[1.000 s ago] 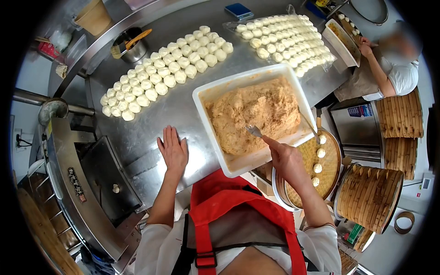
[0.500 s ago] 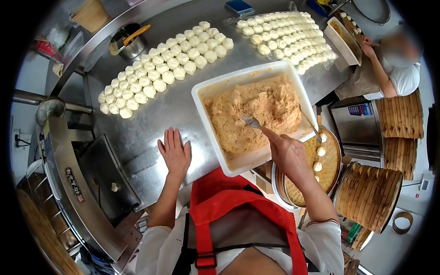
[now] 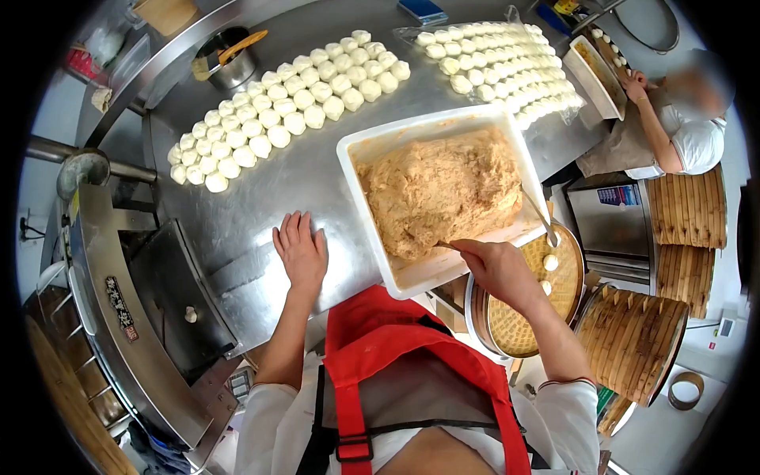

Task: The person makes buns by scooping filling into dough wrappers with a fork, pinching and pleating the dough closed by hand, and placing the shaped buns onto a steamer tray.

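Observation:
My right hand (image 3: 500, 273) grips a fork (image 3: 447, 245) over the near side of a white rectangular tub (image 3: 358, 184). The fork's head is buried in the pale orange-brown minced filling (image 3: 447, 190), which is heaped in the tub. A second metal utensil (image 3: 538, 212) leans against the tub's right wall, its handle over the rim. To the left of the tub, my left hand (image 3: 304, 255) rests flat on the steel table (image 3: 237, 245), fingers stretched out and holding nothing.
Rows of white dough balls (image 3: 294, 123) lie behind; more sit under plastic (image 3: 507, 67). A steel pot (image 3: 229, 67) stands back left. Right are a round steamer tray (image 3: 518, 321) with a few dough pieces and stacked bamboo steamers (image 3: 633, 340). A co-worker (image 3: 673, 142) works at far right.
My right hand has drawn the fork from the middle of the filling toward the near edge, and its head has sunk into the filling. My left hand stays in place.

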Motion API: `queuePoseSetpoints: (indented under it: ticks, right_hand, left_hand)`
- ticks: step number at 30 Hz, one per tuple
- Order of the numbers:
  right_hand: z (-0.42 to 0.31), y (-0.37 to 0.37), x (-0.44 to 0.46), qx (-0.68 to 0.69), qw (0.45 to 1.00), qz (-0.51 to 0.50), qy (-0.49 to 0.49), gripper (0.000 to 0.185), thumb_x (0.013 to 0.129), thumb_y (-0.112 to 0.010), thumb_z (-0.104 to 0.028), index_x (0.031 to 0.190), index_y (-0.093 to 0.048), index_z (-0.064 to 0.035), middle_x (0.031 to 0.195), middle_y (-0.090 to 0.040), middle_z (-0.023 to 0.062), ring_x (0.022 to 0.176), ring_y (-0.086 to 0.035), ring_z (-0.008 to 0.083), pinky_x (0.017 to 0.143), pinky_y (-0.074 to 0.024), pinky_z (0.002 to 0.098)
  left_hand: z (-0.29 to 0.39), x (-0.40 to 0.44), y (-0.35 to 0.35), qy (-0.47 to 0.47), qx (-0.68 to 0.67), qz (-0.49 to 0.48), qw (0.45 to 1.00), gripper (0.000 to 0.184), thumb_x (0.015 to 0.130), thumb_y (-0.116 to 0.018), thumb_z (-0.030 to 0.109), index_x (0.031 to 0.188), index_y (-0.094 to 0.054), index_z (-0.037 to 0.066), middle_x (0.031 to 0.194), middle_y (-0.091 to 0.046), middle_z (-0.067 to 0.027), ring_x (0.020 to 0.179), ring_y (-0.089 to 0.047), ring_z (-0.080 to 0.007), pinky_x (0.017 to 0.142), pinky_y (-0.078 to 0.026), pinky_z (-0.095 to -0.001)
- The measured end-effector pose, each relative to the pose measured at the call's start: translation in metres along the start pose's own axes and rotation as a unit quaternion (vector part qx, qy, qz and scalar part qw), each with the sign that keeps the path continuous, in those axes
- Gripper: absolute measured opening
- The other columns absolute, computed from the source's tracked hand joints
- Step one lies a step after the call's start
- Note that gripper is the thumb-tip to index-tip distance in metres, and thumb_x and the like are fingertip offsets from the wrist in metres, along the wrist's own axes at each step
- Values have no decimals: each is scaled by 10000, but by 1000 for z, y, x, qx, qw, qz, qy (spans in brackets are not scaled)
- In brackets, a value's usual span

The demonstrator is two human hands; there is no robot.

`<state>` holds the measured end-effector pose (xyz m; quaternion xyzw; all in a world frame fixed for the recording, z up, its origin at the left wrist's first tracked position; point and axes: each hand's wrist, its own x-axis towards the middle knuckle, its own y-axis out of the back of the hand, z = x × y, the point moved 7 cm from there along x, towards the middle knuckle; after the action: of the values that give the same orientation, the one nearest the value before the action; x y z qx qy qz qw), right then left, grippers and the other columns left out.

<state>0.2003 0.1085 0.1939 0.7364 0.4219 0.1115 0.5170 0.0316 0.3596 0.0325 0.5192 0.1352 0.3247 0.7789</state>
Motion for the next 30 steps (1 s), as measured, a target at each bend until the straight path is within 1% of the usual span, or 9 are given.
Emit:
queuePoseSetpoints:
  ticks: [3, 4, 8, 11, 12, 14, 17, 20, 30]
  right_hand:
    - [-10, 12, -5, -90, 995, 51, 2, 238, 882, -598, -164, 1099, -695, -163, 713, -655, 143, 646, -650, 320, 612, -522, 420]
    - [-11, 18, -8, -115, 987, 107, 20, 269, 875, -609, -150, 1130, -689, -180, 651, -620, 106, 598, -637, 297, 577, -514, 407]
    - [7, 32, -11, -139, 977, 157, -24, 322, 867, -625, -116, 1177, -673, -189, 664, -612, 122, 599, -638, 281, 562, -513, 383]
    - [35, 17, -11, 36, 989, 141, -16, 262, 921, -594, -149, 1171, -675, -151, 614, -583, 70, 504, -584, 206, 488, -470, 331]
    - [51, 7, -9, 152, 982, 74, -78, 261, 939, -579, -167, 1184, -665, -142, 597, -541, 35, 480, -530, 170, 463, -435, 309]
    - [69, -16, -8, 374, 905, -60, -195, 267, 976, -549, -202, 1211, -646, -123, 562, -455, -34, 432, -421, 98, 412, -363, 265]
    - [63, -30, -14, 590, 750, -96, -284, 304, 1009, -487, -170, 1292, -577, -103, 584, -304, -94, 441, -240, 35, 395, -186, 192]
    - [65, -37, -17, 675, 680, -105, -267, 327, 1019, -448, -167, 1331, -532, -115, 576, -277, -84, 421, -213, 30, 360, -163, 190]
    - [57, -23, -31, 761, 608, -106, -201, 366, 1019, -412, -200, 1369, -474, -110, 561, -277, -63, 377, -197, 34, 327, -164, 204]
  left_hand:
    - [2, -3, 2, -9, 7, 22, 1000, 438, 929, -521, 243, 1313, -481, 36, 1365, -441, -144, 1346, -330, -313, 1158, -146, -506]
    - [2, -3, 2, -12, 7, 26, 1000, 439, 926, -524, 242, 1312, -482, 37, 1365, -442, -143, 1346, -331, -313, 1158, -147, -506]
    - [3, -2, 4, -16, 5, 29, 999, 445, 915, -538, 243, 1310, -487, 44, 1362, -446, -143, 1345, -335, -315, 1157, -151, -507]
    - [3, -2, 3, -15, 12, 32, 999, 458, 905, -548, 249, 1312, -488, 49, 1361, -447, -143, 1345, -338, -315, 1156, -154, -507]
    - [4, -3, 3, -15, 11, 31, 999, 461, 903, -550, 252, 1312, -487, 48, 1362, -447, -145, 1345, -338, -316, 1156, -154, -508]
    - [4, -2, 4, -15, 11, 29, 999, 469, 898, -554, 256, 1312, -485, 45, 1362, -446, -150, 1345, -338, -320, 1155, -153, -509]
    - [4, -2, 3, -15, 14, 26, 999, 474, 895, -555, 257, 1310, -484, 40, 1364, -443, -158, 1346, -335, -327, 1153, -152, -513]
    - [4, -1, 3, -19, 15, 25, 999, 477, 894, -553, 258, 1310, -482, 35, 1366, -439, -167, 1347, -332, -332, 1151, -150, -516]
    - [4, -1, 1, -20, 23, 13, 999, 497, 897, -550, 276, 1317, -471, 24, 1373, -427, -173, 1356, -316, -332, 1153, -138, -516]
